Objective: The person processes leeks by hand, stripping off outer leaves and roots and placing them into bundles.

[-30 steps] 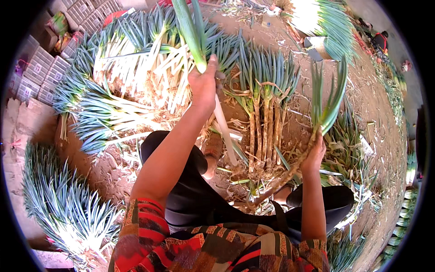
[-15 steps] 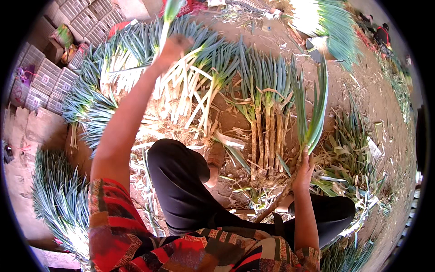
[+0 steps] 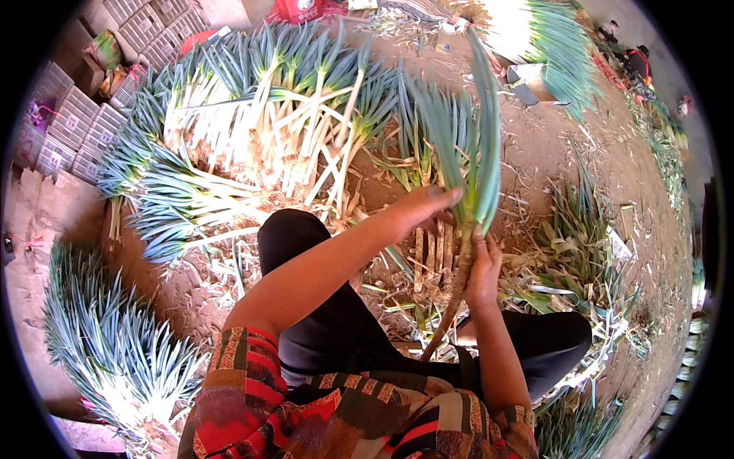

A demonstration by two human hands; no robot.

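In front of me stands a single large green onion point(image 3: 488, 141), its long green leaves up and its brown, unpeeled stalk slanting down toward my lap. My right hand point(image 3: 483, 269) is wrapped round the upper stalk, just below where the leaves split. My left hand point(image 3: 428, 210) reaches across from the left and closes at the base of the leaves, thumb against them; its other fingers are partly hidden. Behind the held one, a bunch of unpeeled green onions point(image 3: 432, 252) lies on the ground. To the left of that spreads a big pile of white-stalked green onions point(image 3: 260, 115).
More green onions point(image 3: 115, 336) are heaped at my left. Stripped leaves point(image 3: 573, 260) and dry skins litter the ground at right. Stacked patterned boxes point(image 3: 76, 122) stand far left, a red bag point(image 3: 298, 11) at the back. Another large bundle point(image 3: 547, 46) lies at far right.
My left hand has come back from over the pile, without the green onion it held there, down to the one in my right hand. That green onion has shifted left, toward my middle.
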